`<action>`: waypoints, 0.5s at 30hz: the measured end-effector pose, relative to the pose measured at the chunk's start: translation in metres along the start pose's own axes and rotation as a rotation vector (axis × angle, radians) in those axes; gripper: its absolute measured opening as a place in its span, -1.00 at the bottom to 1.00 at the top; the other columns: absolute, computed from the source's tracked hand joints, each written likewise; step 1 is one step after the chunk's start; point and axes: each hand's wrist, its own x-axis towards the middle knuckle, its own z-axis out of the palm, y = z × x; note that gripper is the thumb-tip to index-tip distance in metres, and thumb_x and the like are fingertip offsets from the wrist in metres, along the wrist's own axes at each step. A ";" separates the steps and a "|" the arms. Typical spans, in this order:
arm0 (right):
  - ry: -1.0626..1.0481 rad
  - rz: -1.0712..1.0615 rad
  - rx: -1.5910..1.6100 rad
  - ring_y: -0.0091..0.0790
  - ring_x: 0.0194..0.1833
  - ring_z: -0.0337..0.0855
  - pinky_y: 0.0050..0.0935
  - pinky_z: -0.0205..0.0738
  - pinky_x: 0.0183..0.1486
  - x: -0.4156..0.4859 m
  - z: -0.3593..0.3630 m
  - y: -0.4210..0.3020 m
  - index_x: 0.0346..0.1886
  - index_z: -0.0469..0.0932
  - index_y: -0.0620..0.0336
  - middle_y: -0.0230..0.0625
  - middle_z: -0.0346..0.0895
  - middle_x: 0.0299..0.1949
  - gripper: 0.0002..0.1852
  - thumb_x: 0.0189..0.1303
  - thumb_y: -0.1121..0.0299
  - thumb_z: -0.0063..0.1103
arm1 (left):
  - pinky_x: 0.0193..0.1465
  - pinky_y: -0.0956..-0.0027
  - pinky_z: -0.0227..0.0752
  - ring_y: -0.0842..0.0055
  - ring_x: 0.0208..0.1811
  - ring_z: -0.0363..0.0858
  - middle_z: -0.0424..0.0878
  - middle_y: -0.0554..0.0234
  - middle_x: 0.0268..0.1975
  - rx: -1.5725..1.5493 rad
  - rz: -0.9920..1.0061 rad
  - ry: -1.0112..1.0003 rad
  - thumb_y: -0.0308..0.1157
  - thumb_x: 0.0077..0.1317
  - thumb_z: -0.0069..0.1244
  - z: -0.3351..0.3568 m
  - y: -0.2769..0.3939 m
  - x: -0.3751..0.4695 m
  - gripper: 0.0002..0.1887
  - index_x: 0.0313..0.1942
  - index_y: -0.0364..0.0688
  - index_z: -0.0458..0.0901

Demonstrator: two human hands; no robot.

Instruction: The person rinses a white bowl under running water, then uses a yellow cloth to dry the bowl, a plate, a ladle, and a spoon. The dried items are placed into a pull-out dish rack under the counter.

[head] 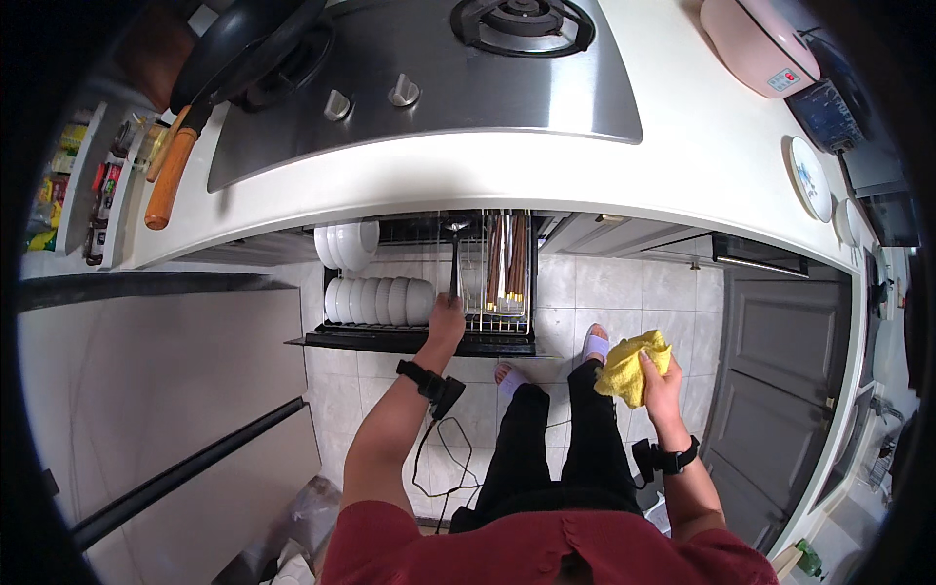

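Below the counter, a wire dish drawer (431, 344) is pulled out. My left hand (447, 322) is inside it, closed around the dark handle of a long utensil (455, 259), perhaps a ladle, whose metal head lies towards the drawer's back. White bowls (376, 301) stand in a row just left of that hand, with more white bowls (347, 245) behind them. Chopsticks (504, 263) lie in a wire compartment at the drawer's right. Over the floor to the right, my right hand (662, 384) grips a crumpled yellow cloth (632, 369).
A gas cooktop (439, 95) is set in the white counter (512, 172); a wok (219, 51) with a wooden handle rests at its left. A pink appliance (764, 47) and plates (810, 179) stand at right. A black cable (446, 490) trails near my feet.
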 end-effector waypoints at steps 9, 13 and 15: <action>-0.004 0.021 -0.096 -0.58 -0.28 0.51 -0.55 0.43 -0.21 -0.010 -0.004 0.012 -0.18 0.47 0.38 -0.35 0.55 -0.30 -0.83 0.22 0.48 0.04 | -0.31 -0.10 0.32 -0.17 -0.36 0.50 0.55 -0.25 -0.45 0.143 0.071 0.004 -0.29 0.32 -0.28 0.020 0.004 0.028 -0.77 -0.13 -0.23 0.26; -0.017 0.045 -0.092 -0.57 -0.26 0.51 -0.55 0.43 -0.19 -0.015 -0.006 0.011 -0.16 0.47 0.37 -0.34 0.55 -0.29 -0.82 0.23 0.47 0.04 | -0.30 -0.09 0.33 -0.15 -0.35 0.52 0.56 -0.25 -0.42 0.153 0.047 -0.033 -0.29 0.32 -0.31 0.025 0.009 0.040 -0.76 -0.08 -0.21 0.23; -0.024 0.047 -0.101 -0.57 -0.25 0.51 -0.54 0.43 -0.18 -0.017 -0.006 0.011 -0.15 0.47 0.37 -0.34 0.55 -0.28 -0.82 0.24 0.46 0.04 | -0.31 -0.08 0.33 -0.14 -0.34 0.53 0.58 -0.24 -0.38 0.209 -0.011 -0.043 -0.30 0.32 -0.31 0.029 0.008 0.045 -0.77 -0.08 -0.20 0.24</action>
